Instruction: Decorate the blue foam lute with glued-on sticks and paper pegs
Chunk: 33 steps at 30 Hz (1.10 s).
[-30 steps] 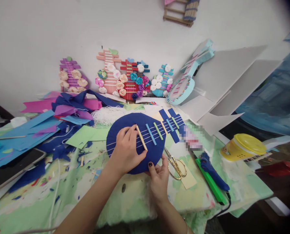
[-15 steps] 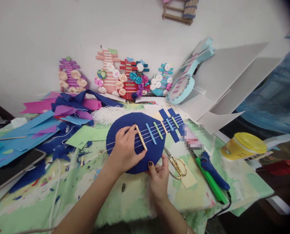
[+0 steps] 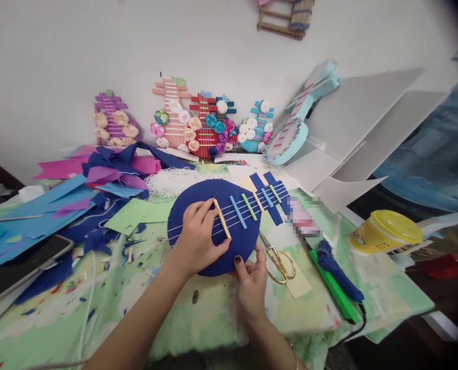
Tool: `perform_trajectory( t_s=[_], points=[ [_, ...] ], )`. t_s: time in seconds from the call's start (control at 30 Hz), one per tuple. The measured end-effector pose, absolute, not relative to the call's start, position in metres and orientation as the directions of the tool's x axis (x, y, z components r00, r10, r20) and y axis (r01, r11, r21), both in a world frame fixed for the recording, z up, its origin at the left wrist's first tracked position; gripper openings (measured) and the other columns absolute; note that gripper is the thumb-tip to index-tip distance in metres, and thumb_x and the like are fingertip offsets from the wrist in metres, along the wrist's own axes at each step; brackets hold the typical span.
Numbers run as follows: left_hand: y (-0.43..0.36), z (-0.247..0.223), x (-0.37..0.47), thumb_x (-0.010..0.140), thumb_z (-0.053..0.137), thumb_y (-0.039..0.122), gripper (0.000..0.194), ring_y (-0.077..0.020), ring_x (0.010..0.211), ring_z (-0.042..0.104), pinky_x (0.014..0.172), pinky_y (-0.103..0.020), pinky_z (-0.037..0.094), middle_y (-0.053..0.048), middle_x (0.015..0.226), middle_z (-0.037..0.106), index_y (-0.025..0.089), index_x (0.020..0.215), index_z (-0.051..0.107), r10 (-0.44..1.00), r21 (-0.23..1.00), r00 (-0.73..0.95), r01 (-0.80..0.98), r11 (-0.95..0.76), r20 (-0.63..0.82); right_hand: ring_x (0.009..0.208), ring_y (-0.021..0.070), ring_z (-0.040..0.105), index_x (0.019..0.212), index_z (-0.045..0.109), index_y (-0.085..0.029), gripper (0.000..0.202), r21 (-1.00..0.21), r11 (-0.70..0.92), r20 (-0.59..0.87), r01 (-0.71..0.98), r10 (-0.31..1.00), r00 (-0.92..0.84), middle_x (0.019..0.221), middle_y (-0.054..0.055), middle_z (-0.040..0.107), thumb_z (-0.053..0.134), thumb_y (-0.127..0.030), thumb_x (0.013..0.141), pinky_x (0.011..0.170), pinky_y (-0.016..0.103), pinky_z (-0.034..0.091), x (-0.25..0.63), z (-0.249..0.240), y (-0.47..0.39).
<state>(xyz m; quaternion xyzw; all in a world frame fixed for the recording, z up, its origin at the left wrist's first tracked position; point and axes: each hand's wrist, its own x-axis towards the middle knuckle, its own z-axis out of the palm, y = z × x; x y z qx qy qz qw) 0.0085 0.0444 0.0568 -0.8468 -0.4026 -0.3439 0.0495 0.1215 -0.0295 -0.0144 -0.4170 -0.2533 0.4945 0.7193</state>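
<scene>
A dark blue paper lute [image 3: 198, 198], pipa-like in shape, lies over the table with white strings along it. Blue, green and yellow strips cross its neck and upper body. My left hand [image 3: 198, 236] pinches a pale yellow strip [image 3: 223, 218] at its two ends, thumb at the lower end and fingertips at the upper, against the lute across the strings. At the lower right rim my right hand [image 3: 251, 277] grips the lute, thumb on top and fingers partly hidden beneath. Just right of that hand lie gold scissors [image 3: 278, 264].
A blue glue gun [image 3: 339, 272] and a green-handled cutter [image 3: 332, 285] lie at right, near a yellow tub [image 3: 385, 231]. Coloured paper [image 3: 71, 192], a phone [image 3: 21, 267] and white string [image 3: 171, 181] occupy the left and back. Decorated lutes [image 3: 206, 128] lean against the wall.
The lower end of the yellow strip and my left thumb have shifted very slightly left. Both hands otherwise keep their places on the lute.
</scene>
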Motion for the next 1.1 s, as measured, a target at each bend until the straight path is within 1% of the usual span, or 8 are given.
perform_trajectory(
  t_s=[0.17, 0.27, 0.33, 0.57, 0.83, 1.1],
  points=[
    [0.0468, 0.0572, 0.0078, 0.070, 0.060, 0.035, 0.046, -0.0342, 0.115, 0.041, 0.098, -0.053, 0.032, -0.019, 0.125, 0.048, 0.011, 0.109, 0.052, 0.667, 0.177, 0.458, 0.731, -0.658, 0.587, 0.076, 0.0219, 0.067, 0.137, 0.021, -0.018, 0.078, -0.851, 0.164, -0.041, -0.499, 0.927, 0.374, 0.085, 0.007, 0.069, 0.066, -0.030, 0.074, 0.068, 0.035, 0.055, 0.1211, -0.0132, -0.0302],
    [0.0481, 0.0579, 0.0074, 0.071, 0.060, 0.036, 0.045, -0.0346, 0.115, 0.041, 0.097, -0.054, 0.032, -0.019, 0.125, 0.048, 0.013, 0.109, 0.053, 0.668, 0.178, 0.465, 0.728, -0.662, 0.581, 0.077, 0.0223, 0.067, 0.135, 0.024, -0.018, 0.075, -0.859, 0.155, -0.047, -0.488, 0.925, 0.377, 0.089, 0.008, 0.069, 0.066, -0.031, 0.074, 0.066, 0.035, 0.055, 0.1207, -0.0141, -0.0305],
    [0.0485, 0.0582, 0.0077, 0.071, 0.059, 0.036, 0.046, -0.0346, 0.115, 0.041, 0.097, -0.055, 0.032, -0.018, 0.126, 0.049, 0.014, 0.110, 0.052, 0.667, 0.180, 0.471, 0.723, -0.667, 0.578, 0.077, 0.0224, 0.067, 0.135, 0.026, -0.018, 0.075, -0.864, 0.149, -0.054, -0.482, 0.923, 0.382, 0.088, 0.008, 0.069, 0.066, -0.032, 0.073, 0.066, 0.035, 0.055, 0.1208, -0.0148, -0.0305],
    [0.0489, 0.0556, 0.0102, 0.073, 0.057, 0.038, 0.047, -0.0341, 0.119, 0.040, 0.100, -0.056, 0.027, -0.018, 0.131, 0.046, 0.015, 0.114, 0.049, 0.672, 0.187, 0.473, 0.721, -0.667, 0.570, 0.075, 0.0223, 0.067, 0.136, 0.024, -0.019, 0.077, -0.863, 0.160, -0.045, -0.480, 0.921, 0.387, 0.086, 0.007, 0.070, 0.066, -0.031, 0.073, 0.066, 0.035, 0.055, 0.1228, -0.0146, -0.0300],
    [0.0487, 0.0556, 0.0115, 0.073, 0.059, 0.038, 0.051, -0.0335, 0.120, 0.040, 0.102, -0.056, 0.026, -0.017, 0.132, 0.045, 0.014, 0.116, 0.047, 0.692, 0.211, 0.459, 0.728, -0.653, 0.557, 0.074, 0.0217, 0.067, 0.132, 0.028, -0.018, 0.071, -0.865, 0.157, -0.045, -0.476, 0.922, 0.385, 0.084, 0.006, 0.070, 0.066, -0.030, 0.074, 0.067, 0.035, 0.056, 0.1220, -0.0112, -0.0309],
    [0.0511, 0.0507, 0.0114, 0.070, 0.064, 0.038, 0.061, -0.0325, 0.118, 0.044, 0.100, -0.055, 0.028, -0.018, 0.128, 0.050, 0.016, 0.122, 0.041, 0.680, 0.249, 0.425, 0.707, -0.662, 0.598, 0.073, 0.0222, 0.067, 0.132, 0.028, -0.018, 0.071, -0.874, 0.157, -0.038, -0.459, 0.921, 0.388, 0.085, 0.007, 0.070, 0.066, -0.032, 0.074, 0.064, 0.035, 0.056, 0.1228, -0.0117, -0.0332]
  ],
)
